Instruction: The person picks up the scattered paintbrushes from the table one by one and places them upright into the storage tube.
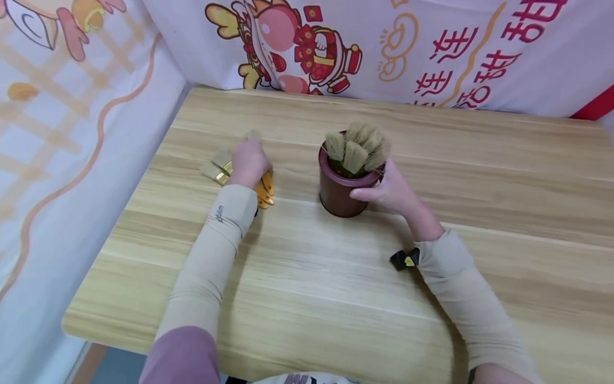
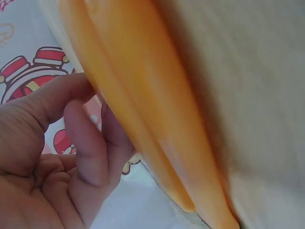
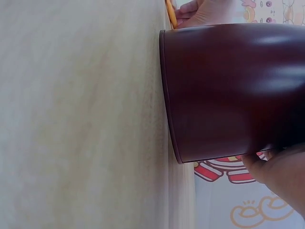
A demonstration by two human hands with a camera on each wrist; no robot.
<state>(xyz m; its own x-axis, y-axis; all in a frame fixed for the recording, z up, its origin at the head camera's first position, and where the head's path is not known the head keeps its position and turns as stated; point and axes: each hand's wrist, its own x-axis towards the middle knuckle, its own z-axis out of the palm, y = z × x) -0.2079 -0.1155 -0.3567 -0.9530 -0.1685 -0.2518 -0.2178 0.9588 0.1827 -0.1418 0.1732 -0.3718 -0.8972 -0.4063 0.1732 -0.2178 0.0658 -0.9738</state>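
Note:
Near the left side of the table, my left hand (image 1: 248, 161) pinches a paintbrush with an orange handle (image 2: 138, 86). Its bristles (image 1: 253, 134) poke out past the fingers. Two more paintbrushes (image 1: 217, 166) lie beside the hand, pale bristles pointing left, and the hand partly hides them. A dark red-brown cylindrical pot (image 1: 341, 194) stands upright on the table, holding several brushes (image 1: 357, 146) with bristles up. From its right side my right hand (image 1: 395, 189) grips the pot, thumb on the near side just below the rim; the other fingers are mostly hidden behind it.
The wooden table (image 1: 336, 298) has a rounded front-left corner. A printed white cloth (image 1: 374, 58) hangs along its back, and another (image 1: 96, 176) along its left side. A small black strap end with a yellow mark (image 1: 406, 260) sticks out at the right wrist.

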